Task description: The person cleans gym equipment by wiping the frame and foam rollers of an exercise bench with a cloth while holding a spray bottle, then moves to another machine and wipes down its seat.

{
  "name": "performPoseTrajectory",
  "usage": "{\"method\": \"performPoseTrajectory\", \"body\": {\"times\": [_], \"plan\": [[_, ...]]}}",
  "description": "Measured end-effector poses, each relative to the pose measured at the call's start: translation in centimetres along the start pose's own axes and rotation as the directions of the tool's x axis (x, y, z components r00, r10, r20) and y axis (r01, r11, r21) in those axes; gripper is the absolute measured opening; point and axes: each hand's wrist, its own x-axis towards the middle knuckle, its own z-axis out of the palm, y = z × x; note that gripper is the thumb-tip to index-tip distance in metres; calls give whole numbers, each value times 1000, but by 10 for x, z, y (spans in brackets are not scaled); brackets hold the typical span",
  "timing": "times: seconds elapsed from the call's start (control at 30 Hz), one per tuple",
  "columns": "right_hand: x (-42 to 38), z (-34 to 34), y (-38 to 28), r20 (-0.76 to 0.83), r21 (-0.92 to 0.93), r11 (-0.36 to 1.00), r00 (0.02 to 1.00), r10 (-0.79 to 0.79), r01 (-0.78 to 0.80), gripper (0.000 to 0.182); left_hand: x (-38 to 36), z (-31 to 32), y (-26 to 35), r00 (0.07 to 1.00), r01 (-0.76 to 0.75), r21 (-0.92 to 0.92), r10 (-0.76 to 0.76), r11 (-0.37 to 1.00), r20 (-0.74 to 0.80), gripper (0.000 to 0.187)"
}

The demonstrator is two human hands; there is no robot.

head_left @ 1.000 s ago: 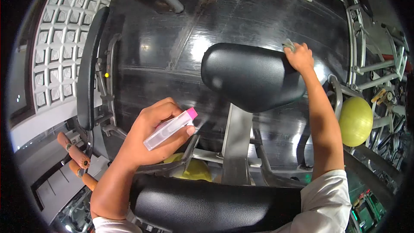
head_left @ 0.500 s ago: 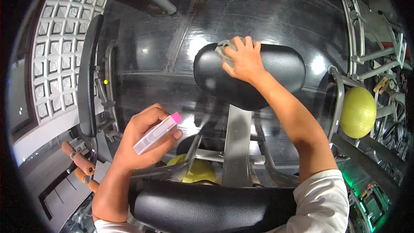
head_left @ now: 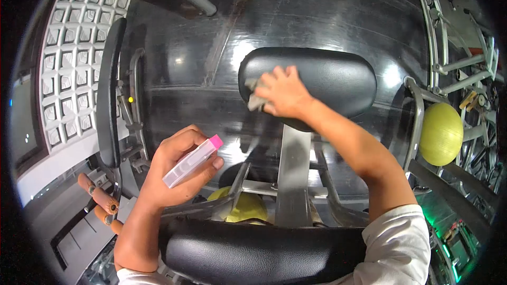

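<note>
My right hand (head_left: 288, 95) presses a crumpled grey cloth (head_left: 255, 97) against the left side of a black padded cushion (head_left: 332, 76). The fingers are bent over the cloth and hide part of it. Lower left, my left hand (head_left: 177, 166) is wrapped around a slim clear plastic bottle with a pink cap (head_left: 193, 161), tilted with the cap up and to the right. It hovers apart from the cushion. A grey metal post (head_left: 294, 174) carries the cushion from below.
A second black pad (head_left: 253, 253) lies closest to me. Yellow-green balls (head_left: 441, 134) sit at the right and under the bench frame. A tall black backrest (head_left: 110, 95) stands left, before a white lattice wall (head_left: 79, 53). Metal gym frames (head_left: 433, 47) line the right.
My right hand has swept the cloth down and to the left across the cushion, from its top edge to its left side. My left hand keeps hold of the bottle, nearly still.
</note>
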Motion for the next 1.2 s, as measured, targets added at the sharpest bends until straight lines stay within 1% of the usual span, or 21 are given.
{"method": "performPoseTrajectory", "body": {"times": [0.07, 0.13, 0.2, 0.23, 0.27, 0.33, 0.4, 0.47, 0.5, 0.6, 0.63, 0.67, 0.73, 0.77, 0.83, 0.93, 0.97, 1.0, 1.07, 1.17, 1.2], "plan": [[9, -7, 25, -145, 15, 983, 972, 183, -183, 49, 1, 0, 1, 1000, 9, 4, -9, 1000, -4, 17], [18, -14, 47, -301, 14, 924, 880, 368, -382, 41, 2, 0, -1, 1000, 15, 10, -15, 1000, 0, 17], [23, -18, 59, -290, 80, 832, 785, 547, -550, 38, 2, 1, -1, 1000, 17, 16, -17, 1000, -1, 18], [23, -20, 64, -281, 110, 770, 723, 631, -629, 37, 3, 2, -1, 1000, 14, 18, -14, 1000, 2, 18], [20, -19, 61, -281, 71, 823, 781, 558, -563, 36, 4, 3, -1, 1000, 9, 13, -10, 1000, 8, 18], [11, -20, 34, -266, -4, 908, 876, 402, -418, 33, 4, 5, 0, 1000, 3, 3, -3, 1000, 22, 18], [0, -8, 2, -204, 5, 973, 952, 229, -233, 31, 5, 5, 2, 999, 0, 14, -1, 1000, 40, 18], [-11, 7, -19, -125, 68, 997, 991, 42, -33, 27, 4, 3, -2, 999, -21, 12, 21, 1000, 48, 18], [-14, 10, -23, -160, 10, 998, 985, -61, 63, 24, 4, 2, -2, 999, -9, 11, 9, 1000, 41, 17], [-13, 13, -6, -119, -4, 997, 990, -77, 77, 24, 2, 3, -1, 1000, 11, 1, -11, 1000, 26, 17], [-8, 0, 2, -133, 26, 998, 990, -54, 58, 25, 3, 4, 0, 999, 3, 2, -3, 1000, 33, 17], [-2, -1, 12, -151, -25, 1000, 989, -6, 2, 28, 3, 5, 0, 999, -7, 4, 7, 1000, 40, 17], [9, -15, 30, -271, 31, 986, 948, 165, -163, 30, 3, 6, -1, 997, 11, 18, -12, 1000, 77, 16], [15, -16, 36, -294, 77, 956, 909, 295, -285, 30, 3, 6, -1, 995, 19, 27, -21, 999, 98, 16], [22, -16, 43, -314, 179, 840, 779, 543, -513, 31, 4, 7, -1, 998, 1, 17, -2, 1000, 69, 17], [9, -6, 30, -336, -10, 941, 887, 316, -339, 29, 5, 7, -3, 999, -17, 21, 16, 1000, 52, 17], [2, -6, 21, -219, -41, 970, 949, 226, -240, 27, 5, 7, -3, 999, -19, 26, 18, 999, 50, 17], [-5, 2, 9, -245, -85, 986, 962, 120, -145, 24, 4, 6, -3, 999, -10, 26, 9, 1000, 48, 18], [-17, 14, -2, -158, -52, 991, 979, -130, 123, 21, 4, 7, -3, 999, -1, 19, 0, 1000, 43, 18], [-18, 0, 6, 4, -24, 950, 950, -311, 311, 15, 5, 6, 1, 999, 10, 19, -10, 1000, 33, 17], [-16, -6, 17, -107, -52, 967, 962, -253, 249, 13, 4, 6, 1, 999, -7, 18, 6, 1000, 35, 17]]}}
